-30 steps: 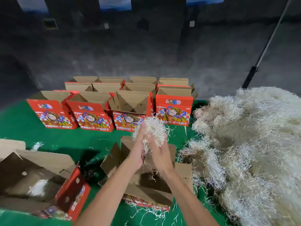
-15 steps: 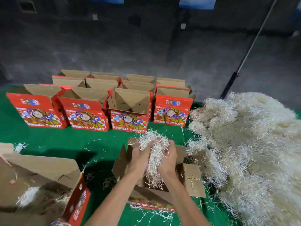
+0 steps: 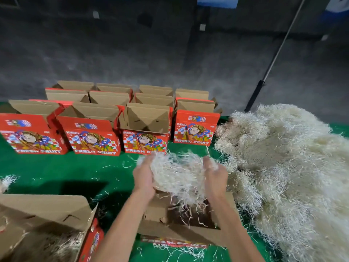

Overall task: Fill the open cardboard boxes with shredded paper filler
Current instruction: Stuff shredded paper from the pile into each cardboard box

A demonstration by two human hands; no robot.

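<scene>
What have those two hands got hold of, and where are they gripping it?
A clump of shredded paper filler, pressed between the left hand and the right hand at its two sides, above the open box.
</scene>
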